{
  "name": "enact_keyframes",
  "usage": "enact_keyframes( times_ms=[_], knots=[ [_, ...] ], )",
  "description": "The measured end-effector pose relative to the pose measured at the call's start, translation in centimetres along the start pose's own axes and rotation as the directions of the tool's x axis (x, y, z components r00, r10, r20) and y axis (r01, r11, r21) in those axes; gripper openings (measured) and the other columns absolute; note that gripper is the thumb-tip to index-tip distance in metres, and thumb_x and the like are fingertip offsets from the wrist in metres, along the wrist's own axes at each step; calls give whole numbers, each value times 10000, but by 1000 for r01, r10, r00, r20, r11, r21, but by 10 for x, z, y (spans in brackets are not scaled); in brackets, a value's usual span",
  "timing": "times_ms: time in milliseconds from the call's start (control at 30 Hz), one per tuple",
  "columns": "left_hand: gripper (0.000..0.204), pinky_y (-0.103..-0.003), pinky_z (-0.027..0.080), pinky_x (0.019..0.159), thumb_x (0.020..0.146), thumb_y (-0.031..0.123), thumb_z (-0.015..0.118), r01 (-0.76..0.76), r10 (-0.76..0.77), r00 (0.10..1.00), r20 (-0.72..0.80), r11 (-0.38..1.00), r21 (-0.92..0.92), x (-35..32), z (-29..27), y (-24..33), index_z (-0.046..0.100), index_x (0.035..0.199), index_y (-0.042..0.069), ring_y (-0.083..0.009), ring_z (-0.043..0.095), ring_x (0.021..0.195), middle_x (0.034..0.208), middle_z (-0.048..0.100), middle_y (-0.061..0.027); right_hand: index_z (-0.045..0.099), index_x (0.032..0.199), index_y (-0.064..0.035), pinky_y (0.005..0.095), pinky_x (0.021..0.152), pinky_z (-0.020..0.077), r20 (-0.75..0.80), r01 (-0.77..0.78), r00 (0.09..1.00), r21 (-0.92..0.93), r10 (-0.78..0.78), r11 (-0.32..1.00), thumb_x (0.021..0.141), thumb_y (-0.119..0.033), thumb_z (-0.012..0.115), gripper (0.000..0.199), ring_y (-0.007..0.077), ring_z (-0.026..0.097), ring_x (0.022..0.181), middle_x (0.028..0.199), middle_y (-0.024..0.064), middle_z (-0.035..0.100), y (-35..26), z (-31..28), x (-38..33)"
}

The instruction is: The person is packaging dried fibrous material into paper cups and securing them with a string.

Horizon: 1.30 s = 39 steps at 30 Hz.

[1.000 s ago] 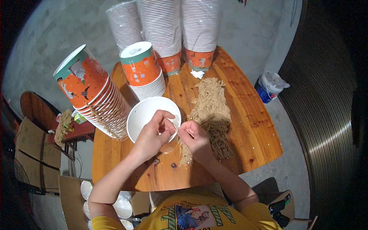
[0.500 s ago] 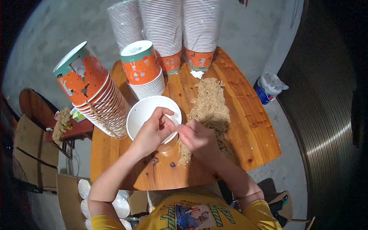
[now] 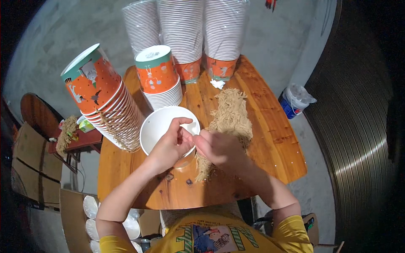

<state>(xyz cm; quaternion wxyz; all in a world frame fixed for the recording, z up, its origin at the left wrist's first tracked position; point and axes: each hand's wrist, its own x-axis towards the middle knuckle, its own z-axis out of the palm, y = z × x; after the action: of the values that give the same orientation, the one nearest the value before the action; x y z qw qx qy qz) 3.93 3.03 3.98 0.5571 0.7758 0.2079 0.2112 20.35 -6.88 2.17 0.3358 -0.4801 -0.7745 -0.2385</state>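
Note:
A white paper bucket (image 3: 158, 126) stands on the wooden table in front of me, its opening facing up. A small dark hole shows in its left inner wall. My left hand (image 3: 171, 145) reaches over the bucket's mouth, fingers curled and the thumb at the right rim. My right hand (image 3: 217, 147) is closed in a pinch just outside that rim, its fingertips meeting the left hand's. Whatever small thing lies between the fingertips is hidden. Under and beyond the right hand lies a bundle of tan twisted cords (image 3: 230, 111).
Left of the bucket stand an inverted stack of orange-printed buckets (image 3: 99, 90) draped with cords and a shorter stack (image 3: 158, 80). Tall wrapped stacks (image 3: 181, 33) line the back. Crumpled white tissue (image 3: 217, 84) lies near them. A lidded pail (image 3: 295, 101) is on the floor at right.
The right hand has turned slightly, and its forearm and elbow have swung outward to the right. My left hand stays at the bucket rim. The whole view has shifted slightly.

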Motion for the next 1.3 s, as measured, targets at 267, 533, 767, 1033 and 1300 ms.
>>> enact_keyframes(
  times_ms=[267, 533, 767, 1033, 1300],
  knots=[
    [453, -248, 442, 735, 844, -62, 555, -56, 56, 998, -2, 997, 55, -2, 0, -6, 373, 1242, 52, -109, 511, 771, 838, 519, -33, 593, 860, -46, 353, 512, 443, 457, -686, 710, 274, 536, 674, 783, -205, 625, 180, 207, 550, 550, 647, 67, 549, -4, 3, 12],
    [414, -247, 440, 717, 839, -52, 564, -67, 67, 998, -9, 997, 43, 0, 1, -5, 393, 1202, 50, -105, 509, 754, 821, 526, -27, 627, 850, -54, 232, 475, 360, 792, -888, 394, 459, 467, -29, 810, -196, 596, 150, 71, 459, 520, 676, -22, 566, 18, -5, 14],
    [393, -232, 429, 693, 847, -25, 589, -44, 45, 999, -26, 998, 41, 1, 0, -6, 406, 1189, 39, -89, 500, 747, 814, 522, -20, 594, 903, -50, 220, 494, 357, 528, -717, 672, 638, 519, 281, 867, -165, 595, 121, 39, 439, 543, 662, -27, 548, -3, 4, -3],
    [352, -228, 432, 702, 861, -3, 585, -20, 20, 1000, 1, 998, 68, 0, -1, 0, 433, 1175, 39, -83, 494, 747, 828, 513, -12, 585, 863, -46, 226, 491, 334, 373, -667, 732, 562, 569, 489, 881, -135, 607, 93, 30, 410, 544, 593, -55, 465, -9, -1, -2],
    [335, -237, 437, 704, 864, 26, 577, 31, -37, 997, 72, 996, 78, -2, -2, 2, 458, 1176, 46, -87, 498, 753, 825, 507, -10, 582, 845, -45, 211, 484, 303, 370, -666, 698, 649, 614, 367, 884, -104, 598, 73, 14, 376, 534, 591, -77, 441, -12, 6, -7]
  ],
)
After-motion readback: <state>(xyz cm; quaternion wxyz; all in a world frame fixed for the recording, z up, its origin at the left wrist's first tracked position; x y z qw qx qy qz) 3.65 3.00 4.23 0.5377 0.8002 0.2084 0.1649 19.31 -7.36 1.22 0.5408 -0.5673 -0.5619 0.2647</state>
